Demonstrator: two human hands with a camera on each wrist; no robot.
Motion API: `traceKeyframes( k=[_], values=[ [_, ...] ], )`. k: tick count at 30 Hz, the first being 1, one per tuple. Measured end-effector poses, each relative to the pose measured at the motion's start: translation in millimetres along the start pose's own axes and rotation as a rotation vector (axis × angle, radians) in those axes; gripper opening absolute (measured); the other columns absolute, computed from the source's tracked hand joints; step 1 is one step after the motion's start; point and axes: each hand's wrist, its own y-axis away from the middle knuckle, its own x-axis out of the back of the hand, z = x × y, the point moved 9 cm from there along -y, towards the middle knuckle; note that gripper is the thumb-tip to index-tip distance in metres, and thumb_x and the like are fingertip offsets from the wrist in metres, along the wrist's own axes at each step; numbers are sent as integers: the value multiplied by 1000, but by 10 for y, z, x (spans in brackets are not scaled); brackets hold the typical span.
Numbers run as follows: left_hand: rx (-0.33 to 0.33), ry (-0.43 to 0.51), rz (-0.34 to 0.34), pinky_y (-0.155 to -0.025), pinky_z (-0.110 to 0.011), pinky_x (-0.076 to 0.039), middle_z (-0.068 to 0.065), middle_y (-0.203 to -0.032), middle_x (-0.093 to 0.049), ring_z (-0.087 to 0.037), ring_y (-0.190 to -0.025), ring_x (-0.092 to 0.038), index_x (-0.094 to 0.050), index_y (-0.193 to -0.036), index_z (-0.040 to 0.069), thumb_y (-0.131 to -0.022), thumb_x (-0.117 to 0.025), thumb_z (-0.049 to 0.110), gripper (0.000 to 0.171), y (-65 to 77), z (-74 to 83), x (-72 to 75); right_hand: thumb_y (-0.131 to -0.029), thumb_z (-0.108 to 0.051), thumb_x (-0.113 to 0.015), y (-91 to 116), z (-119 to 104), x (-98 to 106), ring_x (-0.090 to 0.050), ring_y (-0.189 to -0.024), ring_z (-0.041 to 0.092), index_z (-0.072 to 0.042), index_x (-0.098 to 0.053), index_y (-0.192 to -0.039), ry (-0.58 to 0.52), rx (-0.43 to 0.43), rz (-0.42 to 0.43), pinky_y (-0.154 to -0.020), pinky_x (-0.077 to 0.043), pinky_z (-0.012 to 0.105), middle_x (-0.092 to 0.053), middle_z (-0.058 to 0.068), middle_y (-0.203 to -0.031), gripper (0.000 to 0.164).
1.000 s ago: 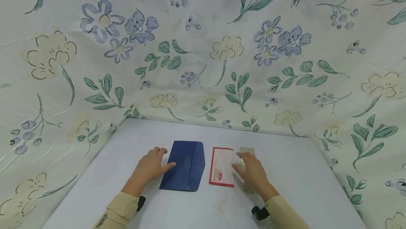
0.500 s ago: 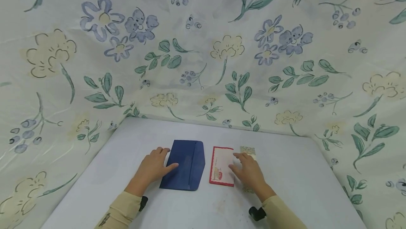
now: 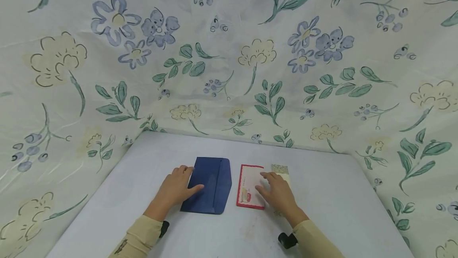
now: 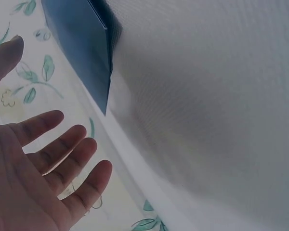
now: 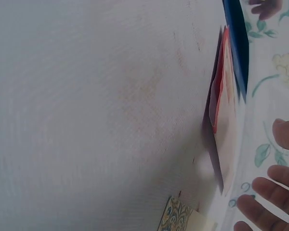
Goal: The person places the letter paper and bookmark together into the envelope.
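A dark blue envelope (image 3: 211, 188) lies on the white table with its pointed flap to the right. My left hand (image 3: 174, 190) hovers at its left edge, fingers spread and thumb over the paper; the left wrist view shows a gap between the hand and the envelope (image 4: 82, 43). Right of the envelope lies a white card with a red border (image 3: 247, 186), which looks folded in the right wrist view. Over the card's right edge is my right hand (image 3: 280, 196), loosely spread and holding nothing. It partly hides a pale strip with patterned ends (image 3: 280, 169).
The white tabletop (image 3: 332, 210) ends at a floral-printed cloth (image 3: 222, 71) that rises at the back and both sides. Each wrist wears a black device (image 3: 287, 241). Faint brownish smudges mark the table in front of the card.
My left hand has drifted slightly right, further over the envelope. The right hand has moved left, from above the patterned strip toward the red-bordered card. The paper items have stayed put.
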Motion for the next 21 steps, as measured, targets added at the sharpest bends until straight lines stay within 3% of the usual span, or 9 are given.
traceKeyframes(
  k=[21],
  values=[
    [7, 33, -25, -103, -61, -43, -26, -139, -54, -44, -130, -50, -55, -139, -4, -90, -73, 52, 77, 10, 116, -48, -90, -40, -78, -9, -153, -106, -56, -128, 30, -15, -61, -139, 8, 44, -14, -105, -46, 53, -63, 8, -135, 58]
  ],
)
